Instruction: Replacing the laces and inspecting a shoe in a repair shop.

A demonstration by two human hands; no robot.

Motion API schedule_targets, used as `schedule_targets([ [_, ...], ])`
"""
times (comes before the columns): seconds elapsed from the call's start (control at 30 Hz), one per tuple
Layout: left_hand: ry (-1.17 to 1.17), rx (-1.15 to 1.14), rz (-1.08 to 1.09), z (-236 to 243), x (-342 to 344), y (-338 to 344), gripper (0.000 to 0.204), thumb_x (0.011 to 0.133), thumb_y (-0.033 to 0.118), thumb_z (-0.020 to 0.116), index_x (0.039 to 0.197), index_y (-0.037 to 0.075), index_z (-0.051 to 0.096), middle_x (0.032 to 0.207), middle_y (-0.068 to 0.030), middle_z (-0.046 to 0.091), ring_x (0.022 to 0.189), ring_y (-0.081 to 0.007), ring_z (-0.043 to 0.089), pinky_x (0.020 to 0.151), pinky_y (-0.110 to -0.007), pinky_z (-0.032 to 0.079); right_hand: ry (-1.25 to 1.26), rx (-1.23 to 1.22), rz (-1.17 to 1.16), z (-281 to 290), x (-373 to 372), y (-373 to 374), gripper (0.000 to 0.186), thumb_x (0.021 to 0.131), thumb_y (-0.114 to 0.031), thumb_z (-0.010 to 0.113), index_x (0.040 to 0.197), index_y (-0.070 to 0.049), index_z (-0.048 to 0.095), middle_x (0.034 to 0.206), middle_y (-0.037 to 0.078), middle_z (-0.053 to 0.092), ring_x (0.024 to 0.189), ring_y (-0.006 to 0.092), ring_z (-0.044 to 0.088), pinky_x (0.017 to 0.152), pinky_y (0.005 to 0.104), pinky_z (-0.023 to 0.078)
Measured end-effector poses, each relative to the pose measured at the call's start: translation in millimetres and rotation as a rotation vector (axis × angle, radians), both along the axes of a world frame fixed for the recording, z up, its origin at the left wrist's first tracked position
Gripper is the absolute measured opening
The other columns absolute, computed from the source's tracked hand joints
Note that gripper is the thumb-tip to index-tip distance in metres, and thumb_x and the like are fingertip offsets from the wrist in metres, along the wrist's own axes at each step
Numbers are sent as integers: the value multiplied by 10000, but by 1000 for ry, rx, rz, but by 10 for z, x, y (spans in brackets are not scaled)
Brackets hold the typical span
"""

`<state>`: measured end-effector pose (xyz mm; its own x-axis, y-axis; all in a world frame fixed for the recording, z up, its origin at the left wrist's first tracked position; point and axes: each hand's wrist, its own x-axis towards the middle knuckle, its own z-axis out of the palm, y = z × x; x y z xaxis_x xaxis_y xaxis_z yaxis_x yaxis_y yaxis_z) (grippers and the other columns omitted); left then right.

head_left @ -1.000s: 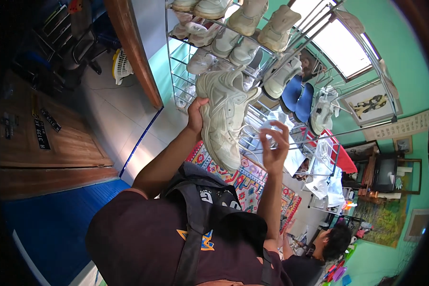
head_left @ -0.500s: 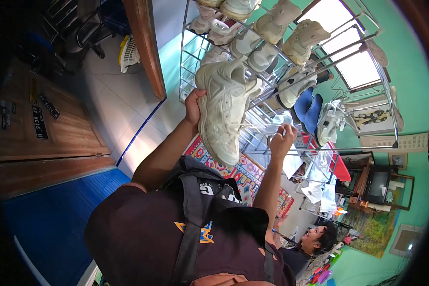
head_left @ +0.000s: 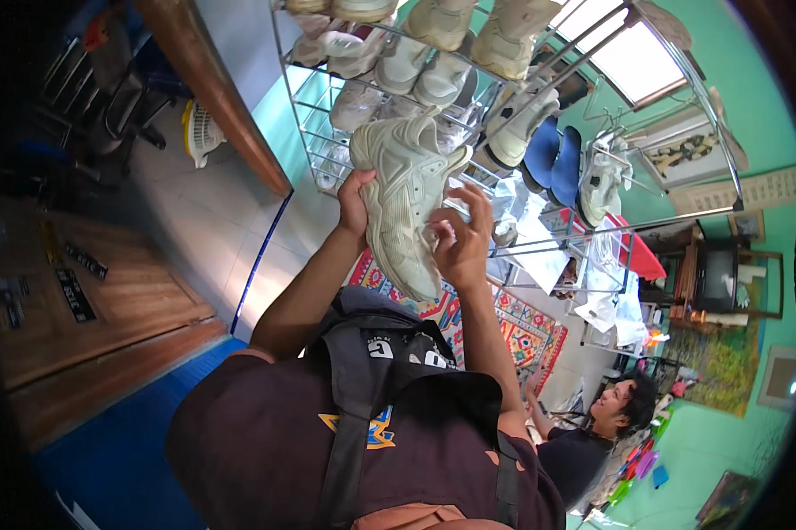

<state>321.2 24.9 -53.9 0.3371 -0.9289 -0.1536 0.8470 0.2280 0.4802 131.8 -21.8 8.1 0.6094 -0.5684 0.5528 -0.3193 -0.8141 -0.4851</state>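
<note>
A cream-white sneaker point(head_left: 398, 208) is held up in front of my chest, its toe pointing down and its opening toward the rack. My left hand point(head_left: 354, 201) grips it along the sole edge, with the fingers hidden behind the shoe. Beside the lacing is my right hand point(head_left: 465, 238), its fingers bent and apart. No lace shows clearly between those fingers, and part of the lacing is hidden behind them.
A metal shoe rack point(head_left: 299, 141) with several pale shoes rises ahead; blue insoles point(head_left: 553, 163) rest on its right part. A patterned rug point(head_left: 517, 331) lies below. Another person point(head_left: 583, 442) is low at the right. A wooden door point(head_left: 106, 300) stands at left.
My right hand has moved left, from pulling a lace out beside the sneaker to close against its lacing, and its fingers have spread. My left hand keeps its grip. The view has shifted slightly.
</note>
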Motion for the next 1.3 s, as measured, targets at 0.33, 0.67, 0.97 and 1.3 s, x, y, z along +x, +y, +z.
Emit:
schedule_targets([
  [0.33,30,135,-7,-25,-45,-5,520,866,346,512,1247,9,620,1125,-147,698,996,-290,694,937,-414,548,276,290,-887,-1184,-1483,-747,199,815,-110,581,935,-50,728,1146,215,584,1103,409,542,902,499,471],
  [0.67,-83,251,37,-466,-138,-95,339,848,283,571,1075,41,645,1050,-101,687,1003,-271,660,943,-398,511,-307,749,-343,-695,-1003,-23,243,916,-76,652,1152,-18,670,1070,103,705,982,204,667,810,319,534],
  [0.97,-91,222,-183,-309,-422,-33,673,875,362,464,1426,-24,458,1403,-198,554,1285,-375,546,1113,-500,424,-169,477,-275,-445,-746,496,160,834,-71,754,991,-76,726,1075,112,673,918,274,687,794,392,559],
  [1.3,-44,159,-411,-423,-503,126,675,894,366,462,1450,-15,437,1422,-202,541,1280,-383,550,1119,-490,421,268,126,-203,-574,-837,635,24,739,-191,711,745,-209,727,922,-31,605,996,180,557,844,383,412],
])
